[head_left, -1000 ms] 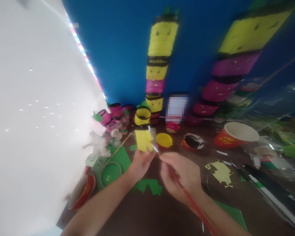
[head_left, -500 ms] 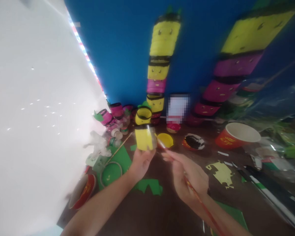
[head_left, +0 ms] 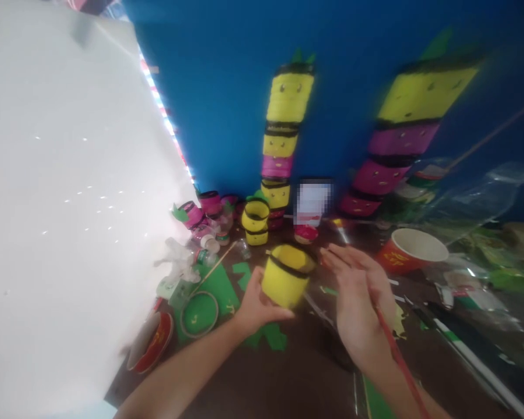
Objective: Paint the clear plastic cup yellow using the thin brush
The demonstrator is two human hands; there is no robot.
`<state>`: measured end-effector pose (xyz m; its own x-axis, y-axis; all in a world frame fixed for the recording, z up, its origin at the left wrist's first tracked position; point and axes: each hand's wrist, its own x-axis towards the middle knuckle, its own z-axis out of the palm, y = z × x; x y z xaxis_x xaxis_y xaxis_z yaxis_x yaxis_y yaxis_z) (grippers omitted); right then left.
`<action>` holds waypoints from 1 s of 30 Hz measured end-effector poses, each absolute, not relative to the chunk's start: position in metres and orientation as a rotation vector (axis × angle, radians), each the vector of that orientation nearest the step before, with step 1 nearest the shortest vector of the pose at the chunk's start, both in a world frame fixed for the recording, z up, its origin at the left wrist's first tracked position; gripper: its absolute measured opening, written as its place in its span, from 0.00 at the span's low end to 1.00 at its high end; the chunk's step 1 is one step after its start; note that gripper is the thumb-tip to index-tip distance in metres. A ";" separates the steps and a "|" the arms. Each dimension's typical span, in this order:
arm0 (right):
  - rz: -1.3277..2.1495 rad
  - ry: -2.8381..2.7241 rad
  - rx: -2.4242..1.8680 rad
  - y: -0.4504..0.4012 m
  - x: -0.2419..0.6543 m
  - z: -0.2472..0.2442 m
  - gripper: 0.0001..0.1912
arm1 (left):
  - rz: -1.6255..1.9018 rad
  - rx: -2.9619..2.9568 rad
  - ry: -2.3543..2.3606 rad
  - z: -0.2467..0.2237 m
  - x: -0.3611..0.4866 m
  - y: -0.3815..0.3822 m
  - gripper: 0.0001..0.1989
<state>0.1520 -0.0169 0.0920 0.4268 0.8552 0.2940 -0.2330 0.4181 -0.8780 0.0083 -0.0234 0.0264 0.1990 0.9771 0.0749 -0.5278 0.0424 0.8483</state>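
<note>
My left hand [head_left: 255,305] grips a yellow cup [head_left: 284,285] with a black band, from its left side and below, over the middle of the table. The cup is tilted, and its opening shows a yellow inside. To its right, my right hand [head_left: 362,291] is closed around a red-handled paintbrush [head_left: 397,355]. The handle runs down over the wrist, and yellow-tipped bristles [head_left: 338,224] show above the fingers. The fingertips of my right hand are apart from the cup.
Yellow and magenta stacked cups [head_left: 276,166] stand against the blue wall. A red-and-white paper cup [head_left: 414,250] is at the right, near clear plastic. Green sheets, a tape ring [head_left: 199,314] and a red bowl [head_left: 151,343] lie at the left.
The yellow cup has moved right and down, turned so its opening and black band show. My right hand has moved right with the brush, away from the cup. The camera view has shifted slightly.
</note>
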 end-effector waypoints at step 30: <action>0.895 -0.898 -0.760 -0.053 0.210 0.096 0.19 | 1.320 1.301 0.750 0.067 0.015 -0.039 0.34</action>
<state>0.2099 -0.0533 0.0956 0.3321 0.8864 0.3225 -0.3193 0.4273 -0.8458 0.0151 -0.0390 0.0670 0.1841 0.9459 0.2671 -0.2549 -0.2165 0.9424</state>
